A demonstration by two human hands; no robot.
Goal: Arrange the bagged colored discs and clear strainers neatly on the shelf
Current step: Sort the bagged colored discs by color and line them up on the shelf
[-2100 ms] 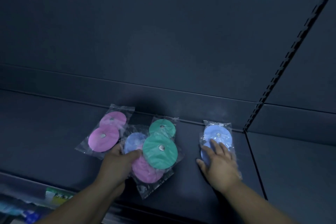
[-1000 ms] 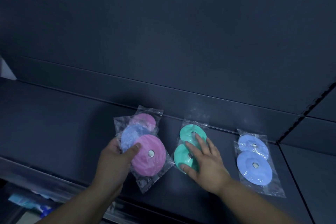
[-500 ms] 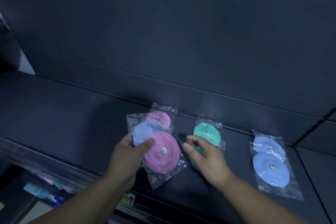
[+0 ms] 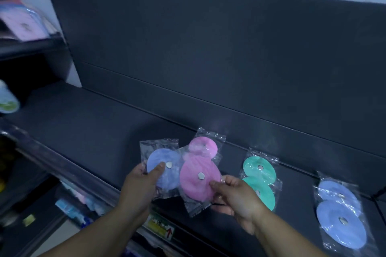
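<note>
- Two bare hands work over a dark shelf, sorting clear bags of coloured discs.
- The left hand has its grip closed on a blue bag, thumb pressed on the disc face just beside its small silver centre, fingers hidden behind the bag.
- The right hand pinches the near right edge of a pink bag between thumb and fingertips; its grip is closed on that bag.
- The pink bag holds two discs, a larger one near and a smaller one far, and overlaps the right side of the blue bag.
- Both held bags sit above the shelf's near edge; whether they touch the shelf surface cannot be told from this angle.
- To the right, a green bag lies flat on the shelf, its two discs in a line from far to near, partly hidden by the right hand.
- Further right, well apart, a second blue bag with two discs lies flat near the shelf's right end.
- A dark back panel rises behind the shelf.
- At far left, blurred packaged goods sit on a neighbouring higher shelf; they may be pink and blue items, but the blur hides detail.
- Below the shelf's near edge a label with a red arrow shows.
</note>
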